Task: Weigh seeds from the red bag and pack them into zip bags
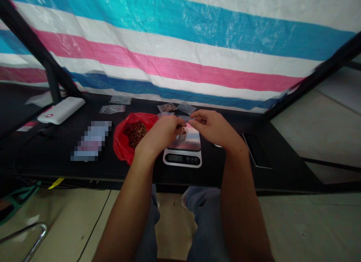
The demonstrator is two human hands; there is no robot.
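A white kitchen scale point(182, 158) with a shiny metal plate stands on the black table before me. On its plate is a small clear cup point(183, 135) with a few brown pieces in it. My left hand point(166, 129) is over the plate's left side, its fingers bent together at the cup's rim; whatever is between them is hidden. My right hand point(213, 126) hovers by the plate's far right, thumb and forefinger apart. Left of the scale sits an open red plastic bag point(120, 141) full of brown nut-like pieces point(137, 133), partly behind my left wrist.
Small clear bags point(113, 109) lie along the back, one bag point(167, 107) holding brown bits. At the left are a pixelated phone-like object point(91, 141) and a white power bank-like box point(62, 110). A dark-screened phone point(257, 150) lies right. A striped sheet point(180, 66) hangs behind.
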